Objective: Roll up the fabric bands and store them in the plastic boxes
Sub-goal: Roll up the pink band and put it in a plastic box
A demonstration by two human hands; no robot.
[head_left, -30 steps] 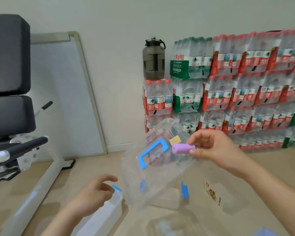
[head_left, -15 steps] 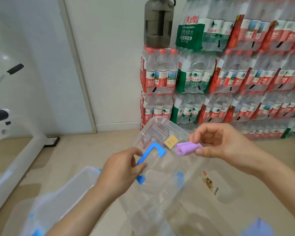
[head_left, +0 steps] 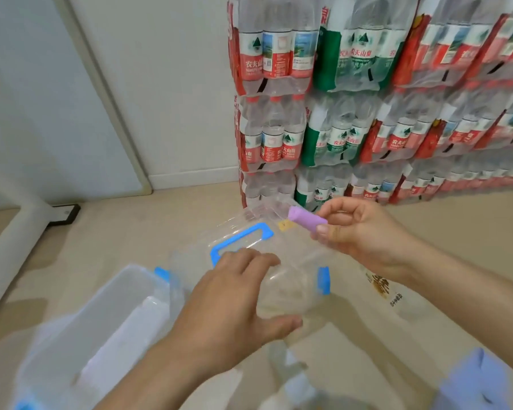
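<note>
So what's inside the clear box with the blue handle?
Through the blurred walls of the clear box nothing shows; the purple roll is outside, pinched by the right hand. The left hand covers its near part.

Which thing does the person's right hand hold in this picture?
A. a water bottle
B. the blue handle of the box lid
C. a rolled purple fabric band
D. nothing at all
C: the right hand pinches the rolled purple fabric band between thumb and fingers, above the clear plastic box that the left hand holds.
</note>
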